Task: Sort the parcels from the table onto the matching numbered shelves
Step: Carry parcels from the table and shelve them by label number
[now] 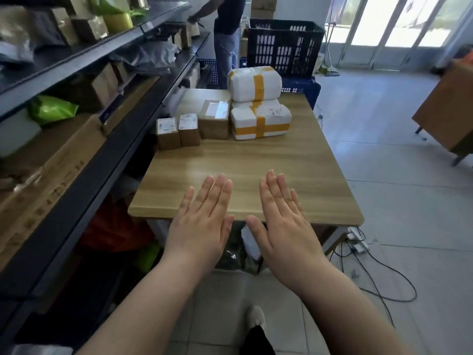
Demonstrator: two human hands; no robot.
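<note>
While the left hand (202,226) and the right hand (279,226) were held palm-down, side by side over the near edge of the light wooden desk (256,162), neither held anything. The left fingers (217,193) were straight and pressed together, with the thumb tucked close. The right fingers (276,193) were likewise straight and close together, with the thumb angled toward the left hand. Whether the palms touched the desk could not be told.

The parcels stood at the far left part of the desk, well apart from both hands. A small brown cardboard box with a white label (168,133) stood nearest the shelving, and a second small labelled box (189,129) stood upright against its right side. Just beside that sat a larger brown cardboard box (214,119) with a white label on top. To its right, an upper white foam box crossed with yellow tape (254,83) was stacked on a lower white foam box (260,120) taped the same way.

Dark metal shelving (84,160) ran along the left, loaded with cardboard boxes and with green and grey bags. Its shelf labels were too blurred to read. Beyond the desk stood a black plastic crate (284,44), and beside it another person (227,34) stood with a hand at the shelves.
</note>
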